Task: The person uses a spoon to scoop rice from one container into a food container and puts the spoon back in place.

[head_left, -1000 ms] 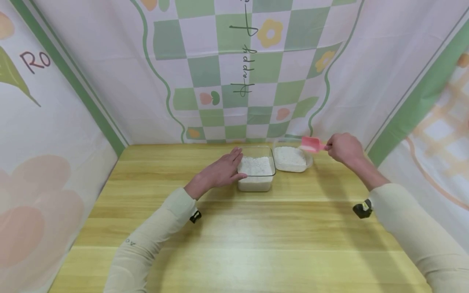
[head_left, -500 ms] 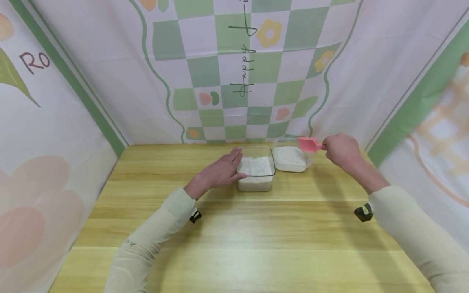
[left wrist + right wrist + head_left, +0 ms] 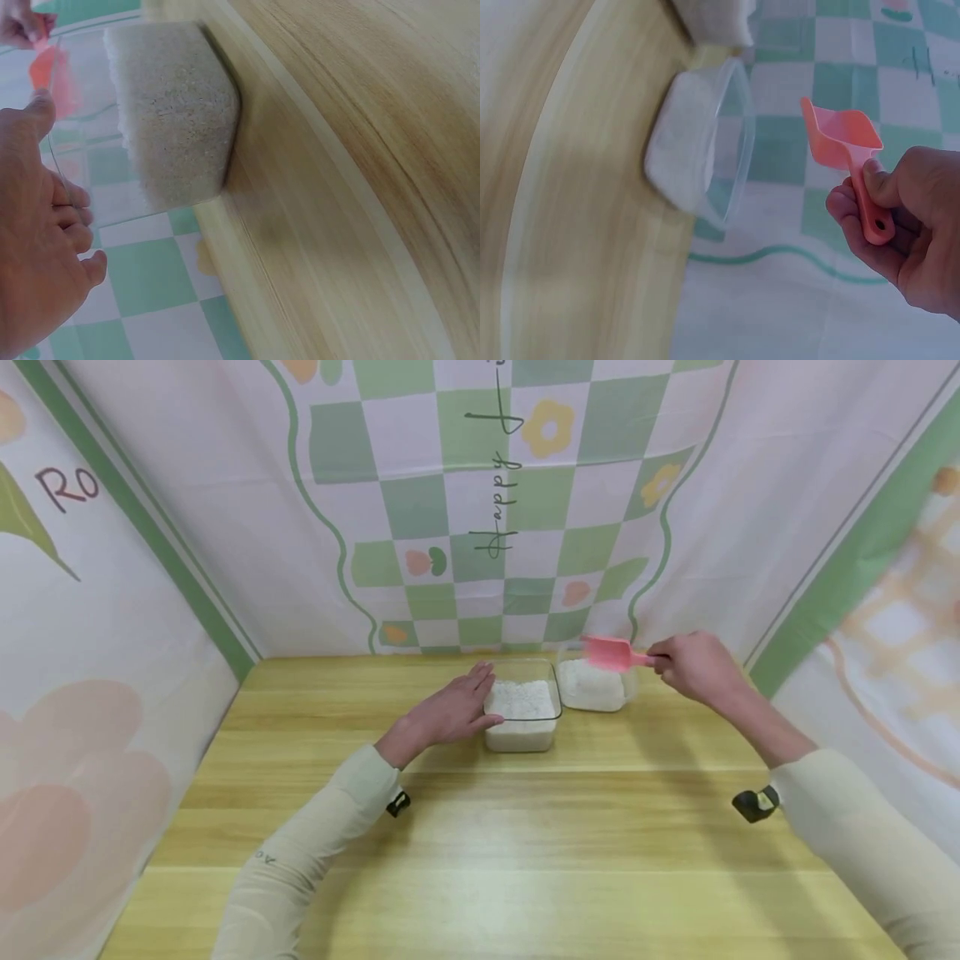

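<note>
Right hand (image 3: 693,667) pinches pink scoop (image 3: 609,653) by handle, scoop raised over rice tub (image 3: 596,687) just left of hand. Left hand (image 3: 457,710), fingers straight, braces square rice container (image 3: 522,717). Likely step: carrying scoop between tubs; next needs steady, level travel.

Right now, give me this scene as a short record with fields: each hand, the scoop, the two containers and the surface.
left hand: fingers straight, resting against the left side of the nearer container
right hand: grips the handle of the pink scoop
pink scoop: held in the air above the farther container, bowl looks empty in the right wrist view
nearer container: clear, square, filled with white grains
farther container: clear, partly filled with white grains, to the right and behind the nearer one
table: light wood, both containers stand on it
</note>
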`<state>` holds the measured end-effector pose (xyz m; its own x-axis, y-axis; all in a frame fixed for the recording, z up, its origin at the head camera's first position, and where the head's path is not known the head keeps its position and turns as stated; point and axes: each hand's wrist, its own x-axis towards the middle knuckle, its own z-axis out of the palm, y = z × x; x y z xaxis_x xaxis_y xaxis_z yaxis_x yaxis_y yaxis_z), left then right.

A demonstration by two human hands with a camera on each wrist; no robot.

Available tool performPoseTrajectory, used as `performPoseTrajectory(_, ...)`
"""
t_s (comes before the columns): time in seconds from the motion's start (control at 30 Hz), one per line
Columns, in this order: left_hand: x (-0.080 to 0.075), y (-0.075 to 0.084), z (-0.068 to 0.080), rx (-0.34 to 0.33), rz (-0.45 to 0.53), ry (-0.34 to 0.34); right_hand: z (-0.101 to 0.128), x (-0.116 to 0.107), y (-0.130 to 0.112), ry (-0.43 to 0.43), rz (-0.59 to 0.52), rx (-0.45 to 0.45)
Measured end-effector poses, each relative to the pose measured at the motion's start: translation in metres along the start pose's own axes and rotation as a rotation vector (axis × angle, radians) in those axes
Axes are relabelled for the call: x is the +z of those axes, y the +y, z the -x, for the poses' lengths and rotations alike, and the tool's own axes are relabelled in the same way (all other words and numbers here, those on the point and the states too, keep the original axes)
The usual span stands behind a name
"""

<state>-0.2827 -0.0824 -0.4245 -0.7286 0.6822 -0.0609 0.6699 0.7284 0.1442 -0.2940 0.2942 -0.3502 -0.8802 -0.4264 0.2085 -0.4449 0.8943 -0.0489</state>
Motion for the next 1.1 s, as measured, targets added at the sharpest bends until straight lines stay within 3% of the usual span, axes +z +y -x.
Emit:
performPoseTrajectory(0.23, 0.000, -0.001, 0.000, -0.004, -0.003, -0.017, -0.007, -0.011, -0.042, 0.013, 0.000, -0.118)
performPoseTrajectory(0.5, 0.001, -0.001, -0.002, -0.010, -0.003, -0.031, -0.028, -0.009, -0.083, -0.039, 0.193, -0.239)
performPoseTrajectory(0.67, 0.001, -0.001, -0.003, -0.006, -0.019, -0.032, -0.040, 0.000, -0.100, 0.041, 0.362, -0.391)
performPoseTrajectory(0.87, 0.000, 0.000, -0.002, 0.002, -0.017, -0.029, -0.053, 0.014, -0.117, 0.087, 0.337, -0.533)
performPoseTrajectory(1.1, -0.001, -0.002, -0.002, -0.010, -0.023, -0.026, -0.062, 0.030, -0.135, 0.139, 0.514, -0.608)
